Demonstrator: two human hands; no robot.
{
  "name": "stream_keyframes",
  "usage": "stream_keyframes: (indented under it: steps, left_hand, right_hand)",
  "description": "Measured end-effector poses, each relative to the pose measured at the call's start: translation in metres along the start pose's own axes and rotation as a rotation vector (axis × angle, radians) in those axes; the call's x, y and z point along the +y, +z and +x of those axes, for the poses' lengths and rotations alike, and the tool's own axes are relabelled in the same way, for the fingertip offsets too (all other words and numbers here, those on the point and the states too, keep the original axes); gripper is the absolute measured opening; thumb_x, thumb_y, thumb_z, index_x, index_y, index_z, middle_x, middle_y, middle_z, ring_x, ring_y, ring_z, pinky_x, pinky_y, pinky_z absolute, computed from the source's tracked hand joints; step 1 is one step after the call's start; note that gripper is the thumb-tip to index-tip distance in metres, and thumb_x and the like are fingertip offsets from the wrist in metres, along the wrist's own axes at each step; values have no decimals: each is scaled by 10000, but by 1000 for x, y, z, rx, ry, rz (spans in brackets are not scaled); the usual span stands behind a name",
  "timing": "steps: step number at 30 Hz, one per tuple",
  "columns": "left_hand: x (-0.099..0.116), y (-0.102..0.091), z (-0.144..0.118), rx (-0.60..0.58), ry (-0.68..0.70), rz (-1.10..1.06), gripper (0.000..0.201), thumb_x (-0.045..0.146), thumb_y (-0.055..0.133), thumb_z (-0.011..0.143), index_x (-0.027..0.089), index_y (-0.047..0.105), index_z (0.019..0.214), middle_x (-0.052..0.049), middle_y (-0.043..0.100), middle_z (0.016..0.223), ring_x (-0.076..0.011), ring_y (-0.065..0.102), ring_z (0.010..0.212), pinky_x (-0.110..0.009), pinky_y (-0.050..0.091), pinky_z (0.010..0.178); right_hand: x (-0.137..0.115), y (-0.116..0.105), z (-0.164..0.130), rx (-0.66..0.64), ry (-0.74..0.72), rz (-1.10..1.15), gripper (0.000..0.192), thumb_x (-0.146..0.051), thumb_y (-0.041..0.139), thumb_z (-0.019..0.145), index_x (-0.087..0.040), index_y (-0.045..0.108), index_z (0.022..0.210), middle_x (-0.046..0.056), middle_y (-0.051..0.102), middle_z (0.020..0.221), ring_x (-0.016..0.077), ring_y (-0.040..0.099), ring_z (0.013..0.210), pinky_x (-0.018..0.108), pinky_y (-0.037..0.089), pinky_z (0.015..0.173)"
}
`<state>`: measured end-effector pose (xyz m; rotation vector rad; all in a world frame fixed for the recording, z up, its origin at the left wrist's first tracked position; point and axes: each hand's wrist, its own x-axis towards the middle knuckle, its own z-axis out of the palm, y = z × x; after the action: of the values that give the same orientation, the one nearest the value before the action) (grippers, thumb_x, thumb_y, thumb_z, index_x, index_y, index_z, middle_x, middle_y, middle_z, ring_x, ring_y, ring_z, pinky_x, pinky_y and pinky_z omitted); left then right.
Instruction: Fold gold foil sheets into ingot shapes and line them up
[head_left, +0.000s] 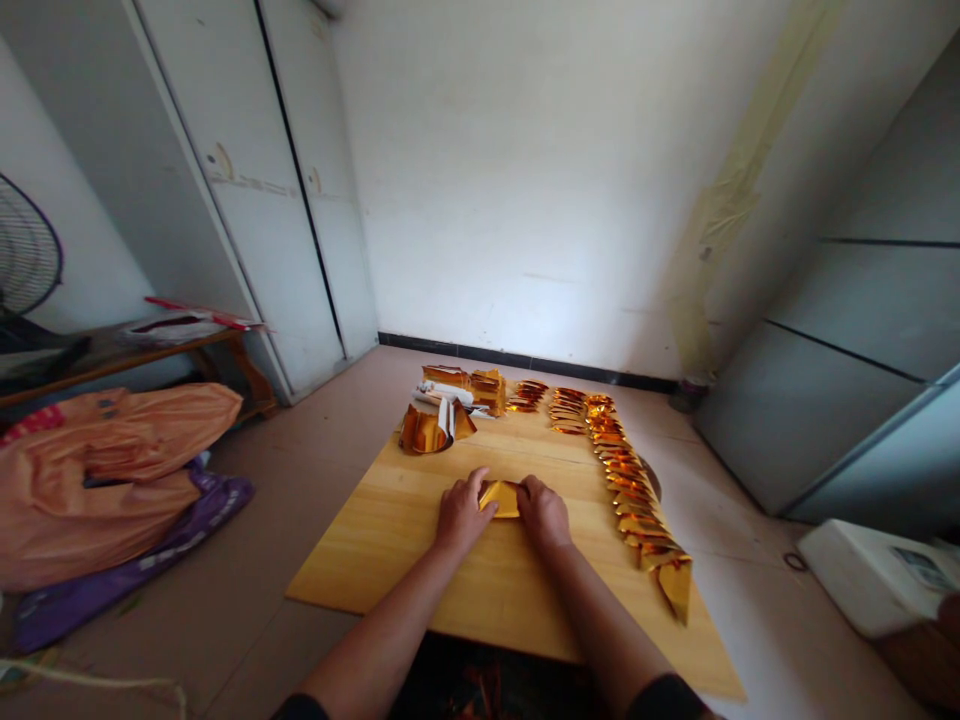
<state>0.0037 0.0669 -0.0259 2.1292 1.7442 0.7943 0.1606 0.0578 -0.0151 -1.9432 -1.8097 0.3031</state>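
Pressing with both hands on one small gold foil sheet [504, 497], flat on the wooden board [390, 540]. Left hand [459, 514] on the sheet's left edge, fingers curled down and thumb lying over the foil; right hand [544, 512] on the right edge, fingers bent, knuckles up. Pinching the sheet between both sets of fingertips, neither hand released, neither fully clenched.

Probably very light and thin, easy to crease and easy to tear; shiny, so likely slippery under dry fingertips. Best taken at the edges or corners, with gentle pressure, never crushed in the middle.

To the right of the right fingers, well apart, a long row of folded gold pieces [634, 500], running away along the board's edge. Beyond the fingertips, farther off, a loose bundle of foil sheets [431, 430], then small stacks of gold pieces [487, 388] near the far edge. Far left of the left hand, on the floor, an orange plastic bag [105, 470].
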Motion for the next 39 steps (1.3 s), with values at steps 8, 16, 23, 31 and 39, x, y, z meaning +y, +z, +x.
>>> stream_keyframes:
  steps: [8,16,23,31,39]
  left_hand:
    - [2,0,-1,-38,97,49,495,231,562,815,282,465,1298,-34,637,1153,-198,560,1016,-326,402,895]
    - [7,-3,-5,-61,129,138,557,202,522,838,269,367,1368,-55,607,1145,-207,522,1049,-340,377,898]
    - [11,-4,-6,-96,147,237,353,242,518,866,299,532,1214,-57,578,1098,-217,490,1036,-336,370,845]
    - [12,-5,-5,-92,148,276,230,232,522,859,264,614,1068,-62,570,1100,-225,476,1044,-350,368,835]
    - [12,-4,-5,-95,124,260,240,242,534,841,271,613,1066,-57,558,1132,-232,472,1044,-365,372,836]
  right_hand:
    - [-6,11,7,-6,25,-285,190,-279,406,942,-203,579,923,41,680,896,134,646,729,207,354,561]
    - [-11,4,12,-92,79,-296,224,-293,385,948,-187,582,956,90,687,939,167,665,821,232,424,640]
    - [-17,-4,17,-157,107,-309,259,-284,367,944,-175,593,1007,113,698,928,189,667,853,247,447,664]
    - [-23,-8,15,-145,144,-314,256,-260,362,943,-163,593,991,121,699,901,197,671,833,251,445,649]
    - [-20,1,15,-83,153,-359,249,-259,354,937,-164,580,979,112,680,880,203,674,789,256,442,623]
